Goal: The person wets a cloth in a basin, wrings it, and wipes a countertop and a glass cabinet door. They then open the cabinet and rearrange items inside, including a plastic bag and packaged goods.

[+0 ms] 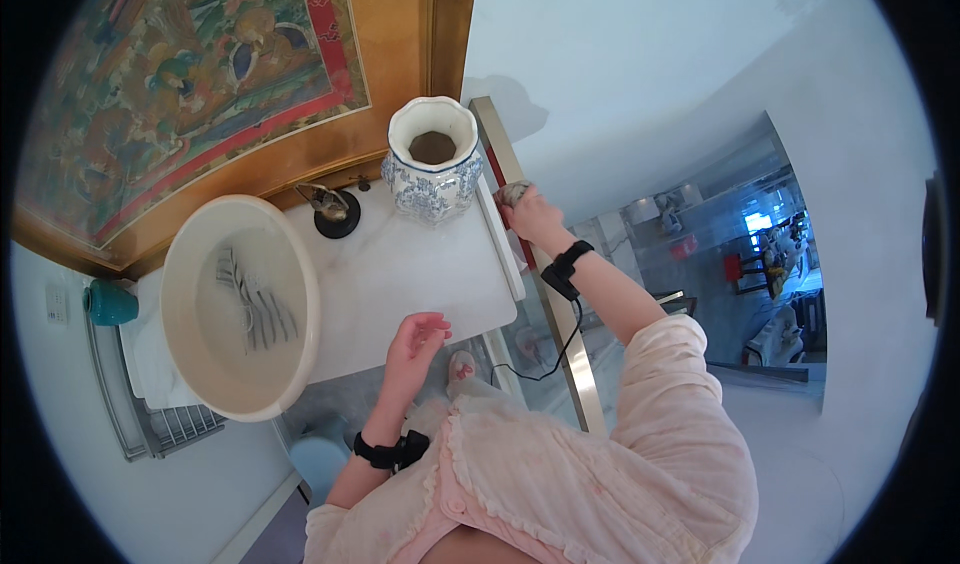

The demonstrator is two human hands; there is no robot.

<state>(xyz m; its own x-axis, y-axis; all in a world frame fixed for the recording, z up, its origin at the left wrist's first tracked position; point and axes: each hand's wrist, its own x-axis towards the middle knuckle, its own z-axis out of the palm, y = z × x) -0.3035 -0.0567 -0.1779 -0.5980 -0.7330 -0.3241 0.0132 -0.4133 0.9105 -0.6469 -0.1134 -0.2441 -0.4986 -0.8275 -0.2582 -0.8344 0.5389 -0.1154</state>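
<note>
My right hand (534, 219) is shut on a crumpled greyish cloth (514, 192), pressed to the metal-framed glass railing (577, 361) close to its far end. Beside it, on a white marble-look top (405, 279), stands a white ceramic vase (435, 189) with blue flower patterns and a scalloped rim. My left hand (416, 350) hovers near the front edge of that top, loosely curled and holding nothing. Each wrist wears a black strap; a black cable hangs from the right one.
A cream basin (301, 354) holding cloudy water and a striped cloth (259, 309) occupies the left. Behind are a small figurine on a black base (337, 215) and a gold-framed painting (390, 46). A teal pot (111, 303) stands far left. Beyond the railing, a lower floor shows.
</note>
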